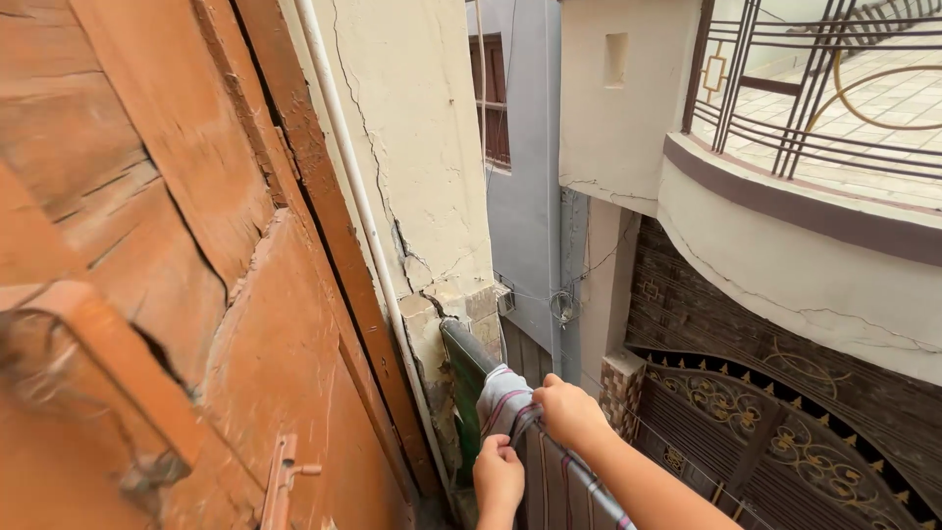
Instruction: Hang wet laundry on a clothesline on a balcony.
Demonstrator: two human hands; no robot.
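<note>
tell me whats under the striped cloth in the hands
The striped cloth drapes over a dark green rail; both the left hand and right hand grip it. The rail's covered part is hidden.

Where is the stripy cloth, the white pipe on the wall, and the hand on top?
striped cloth [502,395], head view, on the bunched folds over the rail
white pipe [345,162], head view, on its upper stretch along the cracked wall
right hand [569,412], head view, on the back of the hand

Your striped cloth [505,402] drapes directly over the railing's [461,355] top edge, near its end by the cracked wall [432,177].
</note>
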